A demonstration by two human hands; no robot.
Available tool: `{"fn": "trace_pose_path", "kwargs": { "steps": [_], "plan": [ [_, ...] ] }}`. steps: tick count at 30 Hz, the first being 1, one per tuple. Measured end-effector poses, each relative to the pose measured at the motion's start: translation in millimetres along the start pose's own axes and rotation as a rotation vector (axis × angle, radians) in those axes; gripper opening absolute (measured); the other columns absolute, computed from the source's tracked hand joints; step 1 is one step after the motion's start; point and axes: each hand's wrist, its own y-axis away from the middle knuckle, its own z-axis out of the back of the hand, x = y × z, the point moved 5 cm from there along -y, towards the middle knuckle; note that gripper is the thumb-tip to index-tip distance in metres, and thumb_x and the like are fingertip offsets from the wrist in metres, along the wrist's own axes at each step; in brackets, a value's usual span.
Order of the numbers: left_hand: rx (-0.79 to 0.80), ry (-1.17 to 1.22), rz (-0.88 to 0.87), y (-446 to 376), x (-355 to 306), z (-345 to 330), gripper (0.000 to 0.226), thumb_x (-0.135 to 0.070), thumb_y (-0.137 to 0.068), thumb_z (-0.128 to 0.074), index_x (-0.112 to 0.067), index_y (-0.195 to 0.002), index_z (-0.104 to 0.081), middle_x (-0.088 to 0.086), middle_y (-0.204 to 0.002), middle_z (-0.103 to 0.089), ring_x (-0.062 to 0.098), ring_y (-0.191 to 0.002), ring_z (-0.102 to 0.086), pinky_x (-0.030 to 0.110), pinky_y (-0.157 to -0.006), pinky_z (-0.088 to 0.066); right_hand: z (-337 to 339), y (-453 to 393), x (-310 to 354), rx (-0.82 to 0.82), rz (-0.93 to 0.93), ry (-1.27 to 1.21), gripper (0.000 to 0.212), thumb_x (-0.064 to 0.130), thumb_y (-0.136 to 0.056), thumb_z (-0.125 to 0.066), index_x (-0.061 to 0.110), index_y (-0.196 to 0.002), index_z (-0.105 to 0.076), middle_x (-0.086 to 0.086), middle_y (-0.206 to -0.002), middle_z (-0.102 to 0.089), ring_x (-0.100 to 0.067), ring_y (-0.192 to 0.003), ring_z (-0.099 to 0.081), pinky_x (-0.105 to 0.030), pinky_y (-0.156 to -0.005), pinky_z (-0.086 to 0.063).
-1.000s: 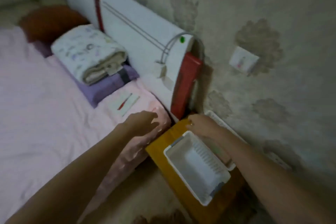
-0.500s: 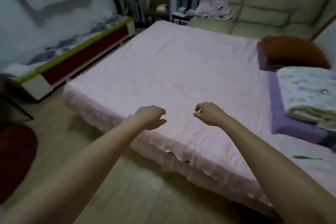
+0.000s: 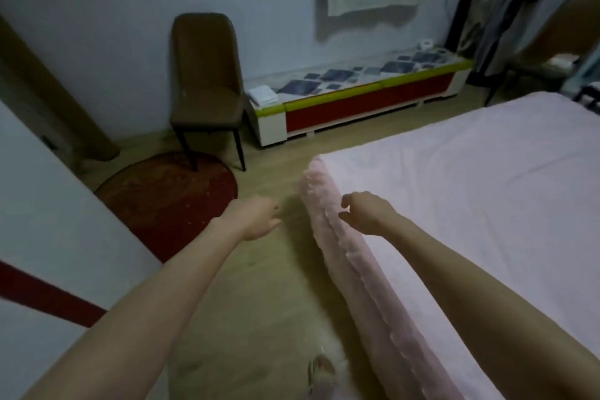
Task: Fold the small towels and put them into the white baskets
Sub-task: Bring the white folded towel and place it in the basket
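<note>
No towel and no white basket shows in the head view now. My left hand (image 3: 251, 217) hangs over the wooden floor with its fingers loosely curled and nothing in it. My right hand (image 3: 365, 213) hovers above the near edge of the pink bed (image 3: 470, 191), fingers also loosely curled and empty. Both forearms reach forward from the bottom of the frame.
A brown chair (image 3: 206, 88) stands by the far wall, partly on a round dark red rug (image 3: 168, 198). A low cabinet (image 3: 360, 97) in red, white and green runs along the wall. A white panel (image 3: 48, 237) rises at the left. Wooden floor (image 3: 259, 302) lies between the panel and the bed.
The view has swung left from the white basket by the headboard, across the bed, to the bed's foot corner and the floor. Both hands stayed empty and held out in front.
</note>
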Motion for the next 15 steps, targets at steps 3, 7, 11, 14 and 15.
{"fn": "trace_pose_path", "kwargs": {
  "steps": [3,7,11,14,15],
  "plan": [
    [0.004,0.051,0.119,-54.7,62.6,24.3,0.043,-0.040,-0.097,-0.045,-0.021,-0.135,-0.050,0.004,-0.128,-0.057,0.024,-0.113,-0.056,0.037,-0.088,-0.049,19.3,-93.6,24.5,0.024,0.055,0.004,0.033,0.030,-0.095,-0.049,0.013,-0.123,-0.056,-0.010,-0.120,-0.061,-0.030,-0.105,-0.059,-0.032,-0.076,-0.041],
    [-0.015,0.157,0.245,-128.1,136.3,53.2,0.044,-0.039,-0.097,-0.047,-0.021,-0.137,-0.049,0.004,-0.132,-0.056,0.022,-0.117,-0.055,0.038,-0.093,-0.048,52.2,-213.0,55.7,0.047,0.135,0.083,0.033,0.035,-0.098,-0.048,0.015,-0.123,-0.056,-0.007,-0.113,-0.065,-0.021,-0.092,-0.061,-0.028,-0.073,-0.046],
    [-0.008,0.226,0.307,-208.8,207.2,69.9,0.037,-0.039,-0.096,-0.049,-0.022,-0.128,-0.055,0.002,-0.124,-0.060,0.021,-0.110,-0.058,0.038,-0.088,-0.049,73.9,-327.5,83.1,0.038,0.180,0.114,0.027,0.031,-0.097,-0.051,0.014,-0.116,-0.059,-0.008,-0.111,-0.066,-0.020,-0.088,-0.059,-0.029,-0.072,-0.049],
    [-0.011,0.305,0.338,-282.4,262.9,85.0,0.042,-0.039,-0.095,-0.051,-0.023,-0.135,-0.050,0.002,-0.130,-0.057,0.020,-0.117,-0.054,0.037,-0.092,-0.046,88.4,-416.0,101.5,0.055,0.175,0.123,0.030,0.032,-0.097,-0.050,0.012,-0.119,-0.057,-0.009,-0.113,-0.064,-0.025,-0.095,-0.061,-0.035,-0.080,-0.053],
    [-0.009,0.323,0.334,-308.1,280.4,91.5,0.042,-0.039,-0.095,-0.051,-0.022,-0.134,-0.051,0.002,-0.130,-0.057,0.020,-0.117,-0.054,0.036,-0.092,-0.047,94.6,-443.3,106.0,0.052,0.162,0.120,0.031,0.032,-0.097,-0.049,0.012,-0.119,-0.057,-0.010,-0.114,-0.064,-0.026,-0.096,-0.061,-0.035,-0.081,-0.052]
  ]
}}
